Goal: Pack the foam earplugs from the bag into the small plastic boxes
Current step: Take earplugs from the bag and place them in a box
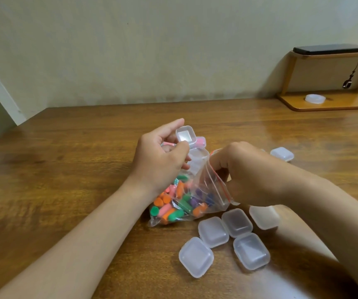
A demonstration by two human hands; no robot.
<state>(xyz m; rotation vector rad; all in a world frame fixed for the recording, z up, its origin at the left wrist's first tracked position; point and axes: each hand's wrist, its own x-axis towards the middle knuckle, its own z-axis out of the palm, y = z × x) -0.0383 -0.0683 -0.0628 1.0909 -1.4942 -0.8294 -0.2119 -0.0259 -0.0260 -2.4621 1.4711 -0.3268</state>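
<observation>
At the centre of the frame the left hand has its grip curled round an open box. The thumb is pinched against the near edge of the raised clear lid, so the box sticks out just above and to the right of the fingers, with something pink showing in its base. Just right of it, the right hand pinches the red-striped mouth of the bag, fingers curled onto the plastic. The bag hangs down and left from that grip to the worktop, its lower end full of foam earplugs in orange, green, pink and purple, lying under the left wrist. Five closed boxes cluster at lower right, near the bag's corner; a lone box sits beyond the right hand.
</observation>
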